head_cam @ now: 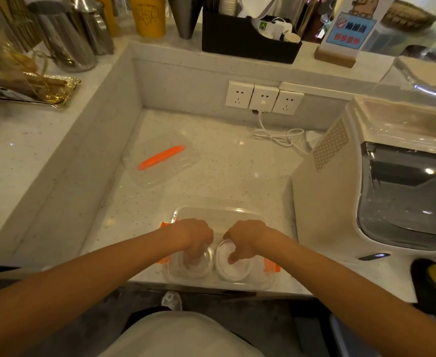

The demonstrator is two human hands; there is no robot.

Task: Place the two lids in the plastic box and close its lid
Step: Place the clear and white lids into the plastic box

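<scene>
A clear plastic box [219, 215] with orange side clips sits at the counter's near edge. Inside it, on the left, lies a clear round lid [204, 266]; on the right lies a white round lid [233, 269]. My left hand [193, 237] reaches down into the box with its fingers on the clear lid. My right hand [245, 240] reaches in beside it, fingertips touching the white lid. The box's own clear lid [160, 163], with an orange handle, lies flat on the counter further back to the left.
A white machine [366, 181] stands close on the right. A white cable [278, 137] runs from the wall sockets [263, 97]. A raised ledge on the left and back carries metal jugs, cups and a black organiser [247, 39].
</scene>
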